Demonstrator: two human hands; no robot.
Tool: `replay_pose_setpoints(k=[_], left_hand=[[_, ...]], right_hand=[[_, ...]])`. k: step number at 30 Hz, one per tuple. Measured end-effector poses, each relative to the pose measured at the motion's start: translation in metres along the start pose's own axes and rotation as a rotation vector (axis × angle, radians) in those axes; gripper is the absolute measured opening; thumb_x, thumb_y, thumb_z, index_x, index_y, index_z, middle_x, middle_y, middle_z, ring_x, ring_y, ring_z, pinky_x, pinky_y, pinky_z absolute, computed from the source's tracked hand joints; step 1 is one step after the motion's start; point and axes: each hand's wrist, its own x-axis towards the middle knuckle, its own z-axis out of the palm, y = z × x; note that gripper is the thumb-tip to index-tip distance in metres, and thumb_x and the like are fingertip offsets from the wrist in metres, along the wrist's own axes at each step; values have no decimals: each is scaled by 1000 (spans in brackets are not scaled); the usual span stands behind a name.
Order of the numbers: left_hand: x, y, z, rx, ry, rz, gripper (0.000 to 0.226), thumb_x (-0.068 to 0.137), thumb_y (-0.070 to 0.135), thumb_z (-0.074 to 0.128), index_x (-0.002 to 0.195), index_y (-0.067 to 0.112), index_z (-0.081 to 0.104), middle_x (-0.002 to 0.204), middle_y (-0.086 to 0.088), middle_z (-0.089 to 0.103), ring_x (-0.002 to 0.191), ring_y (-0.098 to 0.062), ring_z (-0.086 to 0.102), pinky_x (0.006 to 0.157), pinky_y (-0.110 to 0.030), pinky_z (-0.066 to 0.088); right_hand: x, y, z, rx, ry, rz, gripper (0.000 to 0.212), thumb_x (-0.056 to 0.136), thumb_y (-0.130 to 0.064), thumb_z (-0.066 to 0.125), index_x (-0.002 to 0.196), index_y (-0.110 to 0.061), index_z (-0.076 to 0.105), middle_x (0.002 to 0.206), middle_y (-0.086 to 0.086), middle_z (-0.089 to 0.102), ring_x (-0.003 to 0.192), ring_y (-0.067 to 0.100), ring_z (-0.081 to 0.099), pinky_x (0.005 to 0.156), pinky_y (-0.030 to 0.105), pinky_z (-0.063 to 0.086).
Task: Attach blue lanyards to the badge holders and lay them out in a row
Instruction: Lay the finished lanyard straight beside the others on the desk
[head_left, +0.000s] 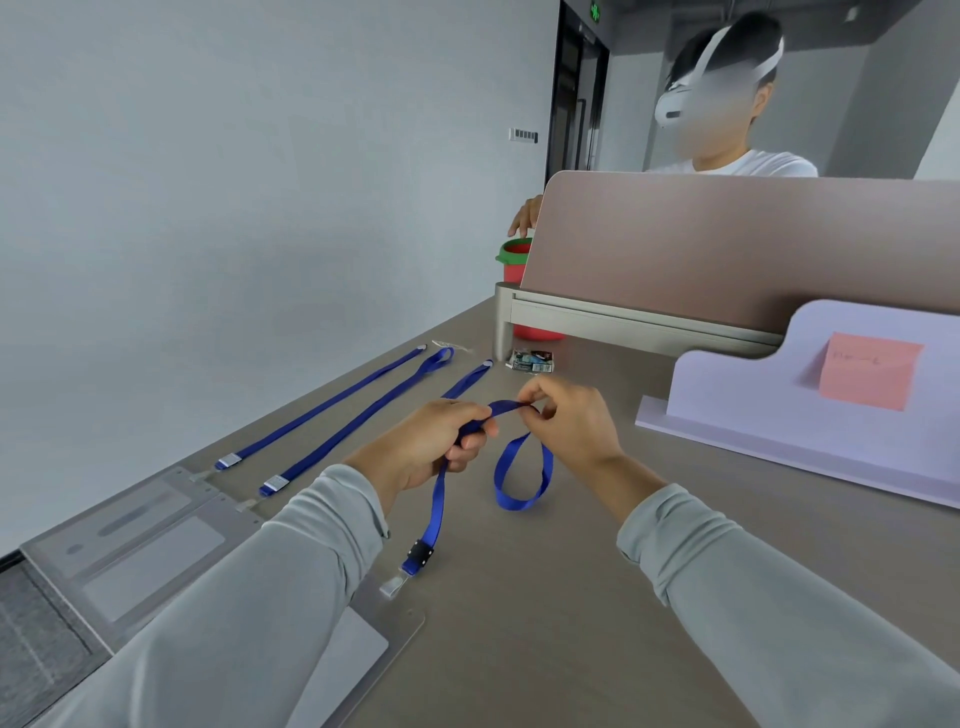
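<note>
Left hand (441, 441): fingers curled round the strap of a blue lanyard (503, 408), thumb on top. Right hand (566, 421): thumb and fingertips pinch the same strap, the other fingers loosely bent. The hands are close together, with a short taut span of strap between them, raised off the table (545, 597).

Below the right hand the strap hangs in a loop (519, 480) whose bottom touches the table. From the left hand the strap runs down and toward us to a black clasp (420, 555). A metal clip (393, 586) joins the clasp to a clear badge holder (366, 652) that lies flat and is partly covered by the left sleeve.

Left of the left hand we note two more blue lanyards, the outer one (327, 406) and the inner one (358, 422). They lie straight, side by side but apart, each clipped to a clear badge holder: the outer (119, 519) and the inner (153, 558). Just beyond the left hand lies a short stretch of blue strap (470, 379); we cannot tell which lanyard it belongs to.

Beyond the hands there is a small printed packet (530, 360), then a desk partition (727, 244). Right of the right hand stands a white stand (753, 395) bearing a pink sticky note (867, 371). Behind the partition are a red bucket with a green rim (515, 260) and a second person (737, 161) wearing a headset.
</note>
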Motion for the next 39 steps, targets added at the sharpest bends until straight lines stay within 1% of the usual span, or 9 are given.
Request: replay_pose_setpoints(k=[5,11,14,17,21,27,31,35,39], left_hand=[[0,5,0,-49,2,65,35,95,18,35,67,10,55,49,1,42,40,-10,31,45,-22,29],[4,0,-7,-37,79,60,35,93,18,38,64,11,56,50,2,45,42,-10,36,47,-22,34],[5,-3,-8,-13,87,41,36,94,19,38,65,12,58,52,2,48,46,-9,41,51,-22,36],[5,-7,-7,21,88,13,36,95,19,38,68,12,60,56,2,50,49,-9,44,54,-22,38],[5,-15,-9,125,49,-59,35,96,20,39,74,11,65,66,-1,56,60,-12,49,64,-24,42],[12,-23,-19,388,29,-140,32,97,23,40,86,17,70,78,1,60,72,-9,52,71,-20,43],[24,-27,-25,512,56,-170,23,95,24,46,93,16,67,72,2,57,66,-7,51,71,-21,43],[38,-36,-29,522,97,-139,12,93,23,50,98,19,60,76,-1,61,73,-11,55,89,-31,46],[52,-47,-32,533,134,-179,40,88,30,58,125,21,45,79,3,66,77,-8,60,94,-33,44]], right_hand=[[10,3,-1,-14,-39,25,19,84,-6,60,98,-11,73,91,3,73,68,7,54,71,19,44],[44,5,-20,80,51,158,27,86,1,54,105,-8,71,91,13,73,61,9,56,65,17,42],[59,10,-24,72,57,175,29,88,1,50,107,-8,69,101,11,71,71,14,62,67,16,44],[60,19,-21,-6,-16,170,32,90,1,46,111,-9,68,112,9,68,81,14,54,72,16,38],[56,37,-8,47,-173,228,39,90,3,40,115,-11,65,120,7,63,89,17,54,63,8,36],[62,53,28,170,-231,302,30,92,1,45,111,-6,67,116,7,67,112,18,59,92,18,40],[69,63,62,238,-261,331,33,86,8,49,108,-6,68,110,9,69,103,20,64,95,26,47],[81,73,85,207,-260,320,31,83,-1,59,110,-15,65,116,0,63,105,15,57,90,25,43],[92,85,99,180,-225,324,28,81,-9,65,108,-17,63,116,0,61,97,18,59,86,27,45]])
